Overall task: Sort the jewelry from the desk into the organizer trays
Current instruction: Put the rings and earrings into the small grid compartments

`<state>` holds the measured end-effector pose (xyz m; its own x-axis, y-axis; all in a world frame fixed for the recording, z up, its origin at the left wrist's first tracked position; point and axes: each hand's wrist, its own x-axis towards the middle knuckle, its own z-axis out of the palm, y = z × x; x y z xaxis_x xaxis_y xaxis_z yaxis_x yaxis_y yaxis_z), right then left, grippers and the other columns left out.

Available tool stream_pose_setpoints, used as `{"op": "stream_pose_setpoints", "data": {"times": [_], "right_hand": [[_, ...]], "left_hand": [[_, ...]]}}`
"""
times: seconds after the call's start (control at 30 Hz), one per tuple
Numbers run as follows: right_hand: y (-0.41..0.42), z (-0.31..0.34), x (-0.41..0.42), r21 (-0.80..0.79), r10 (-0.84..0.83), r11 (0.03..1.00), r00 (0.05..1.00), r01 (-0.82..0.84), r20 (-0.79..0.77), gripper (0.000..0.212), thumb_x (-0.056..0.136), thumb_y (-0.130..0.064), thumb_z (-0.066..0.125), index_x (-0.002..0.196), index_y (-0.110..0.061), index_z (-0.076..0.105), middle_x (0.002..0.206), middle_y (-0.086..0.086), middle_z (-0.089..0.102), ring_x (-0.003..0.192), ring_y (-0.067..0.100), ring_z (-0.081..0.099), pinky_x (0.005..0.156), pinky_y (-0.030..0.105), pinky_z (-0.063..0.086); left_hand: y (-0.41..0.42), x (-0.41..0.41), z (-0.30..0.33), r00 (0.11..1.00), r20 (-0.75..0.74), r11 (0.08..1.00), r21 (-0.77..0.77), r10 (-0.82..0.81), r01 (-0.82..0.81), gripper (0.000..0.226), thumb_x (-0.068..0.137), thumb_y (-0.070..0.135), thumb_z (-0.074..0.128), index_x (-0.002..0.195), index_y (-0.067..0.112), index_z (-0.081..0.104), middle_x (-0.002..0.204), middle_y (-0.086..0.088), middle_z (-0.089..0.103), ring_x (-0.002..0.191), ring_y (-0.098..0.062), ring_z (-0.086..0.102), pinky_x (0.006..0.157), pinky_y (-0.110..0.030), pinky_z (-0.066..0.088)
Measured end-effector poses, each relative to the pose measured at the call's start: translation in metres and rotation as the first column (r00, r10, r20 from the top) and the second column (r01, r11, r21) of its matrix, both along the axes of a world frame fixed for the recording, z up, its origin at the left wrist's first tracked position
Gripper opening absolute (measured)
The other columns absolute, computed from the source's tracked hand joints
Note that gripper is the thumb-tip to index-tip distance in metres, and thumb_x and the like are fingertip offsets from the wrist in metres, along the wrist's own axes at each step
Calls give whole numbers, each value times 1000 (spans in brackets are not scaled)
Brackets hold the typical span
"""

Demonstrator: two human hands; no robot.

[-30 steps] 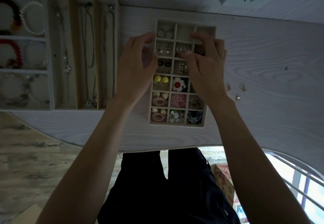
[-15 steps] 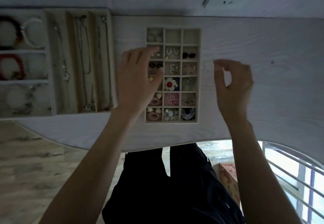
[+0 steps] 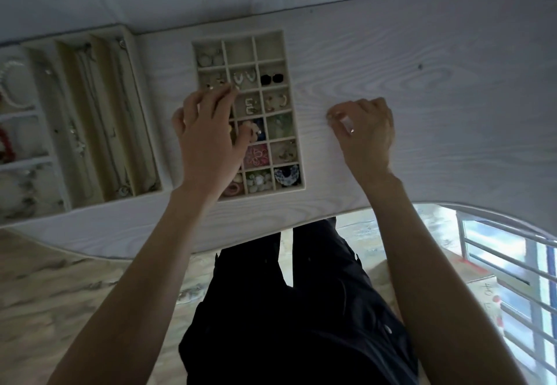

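far left, a long-slot tray [image 3: 90,191] with chains laid in the lanes, bracelets in the sections beside it at the frame edge, looks already filled. next over, the small grid tray [image 3: 297,107] on the table [image 3: 437,89], most compartments holding earring pairs, with the top middle and top right cells bare. left hand [image 3: 208,140] hovering low over the left column of that grid, fingers loosely curled with the tips at the second-row cell, thumb out over the middle column; can't tell if anything is pinched there or just being nudged into place. further right, right hand [image 3: 366,131] down on the bare table just beside the grid, fingers curled with the tips bunched at the wood, a ring showing on one finger. probably picking up a small loose piece, but nothing tiny enough to confirm under those fingertips, too blurred. so, guessing: mid-sort, earring stage, pickup on the right side underway. next move calls for a clean pinch on something very small and flat against the wood, then a short carry left to one of the free top cells, keeping any pair together and not knocking the neighbours.
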<state>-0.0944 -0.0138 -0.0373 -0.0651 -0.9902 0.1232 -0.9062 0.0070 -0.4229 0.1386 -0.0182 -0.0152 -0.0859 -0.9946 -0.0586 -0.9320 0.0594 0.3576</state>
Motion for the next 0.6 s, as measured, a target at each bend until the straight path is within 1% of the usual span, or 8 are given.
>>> {"op": "stream_pose_setpoints", "data": {"times": [0.07,0.13,0.17,0.23,0.3,0.4,0.53,0.6], "right_hand": [[0,2,-2,24,18,1000,1000,-18,16,11,75,-19,70,86,-17,70,78,0,68,81,29,54,75,31,35],[6,7,-12,56,2,998,999,-4,43,21,75,-18,71,95,-16,69,85,0,69,85,27,53,78,31,38],[11,9,-19,66,-34,997,997,29,63,23,75,-17,71,98,-15,69,89,0,68,86,26,54,78,31,40],[22,14,-32,94,-126,989,985,115,119,24,76,-16,71,100,-14,68,91,2,67,81,24,56,74,26,41],[31,16,-38,145,-174,978,969,150,174,25,75,-16,73,99,-13,69,90,4,64,73,17,57,69,24,41],[33,12,-31,183,-173,974,960,134,219,20,74,-17,73,93,-13,69,85,5,62,66,15,59,64,28,48],[29,10,-21,183,-162,975,966,126,200,10,76,-12,71,86,-12,70,81,5,62,60,12,55,63,35,52],[28,15,-17,167,-148,979,970,116,194,6,77,-11,71,83,-12,69,80,4,64,62,8,53,64,32,51]], "left_hand": [[0,-1,0,1000,2,1000,-19,13,-13,45,90,33,52,131,14,53,135,-1,52,126,-27,37,102,-41,26],[-1,-2,0,1000,5,999,-30,23,-23,43,89,31,53,129,15,55,132,0,54,125,-26,38,101,-41,26],[-2,-2,0,1000,6,999,-28,26,-26,43,88,30,54,128,15,56,132,0,54,125,-26,38,101,-40,26],[-1,-3,1,1000,8,999,-21,24,-24,43,88,29,54,128,14,55,132,-1,53,125,-26,40,101,-40,25],[-1,-4,1,1000,18,1000,-15,14,-14,44,88,29,53,129,13,54,133,-2,52,125,-27,40,101,-40,25],[1,-5,0,1000,19,1000,-13,8,-7,46,89,30,54,131,11,52,135,-4,50,125,-27,40,101,-41,26],[0,-6,2,1000,12,1000,1,10,-10,46,89,29,56,131,11,51,135,-4,49,125,-27,38,102,-41,25],[-1,-7,2,1000,4,1000,11,14,-14,46,88,28,57,131,11,52,135,-5,49,125,-28,38,103,-41,25]]}}
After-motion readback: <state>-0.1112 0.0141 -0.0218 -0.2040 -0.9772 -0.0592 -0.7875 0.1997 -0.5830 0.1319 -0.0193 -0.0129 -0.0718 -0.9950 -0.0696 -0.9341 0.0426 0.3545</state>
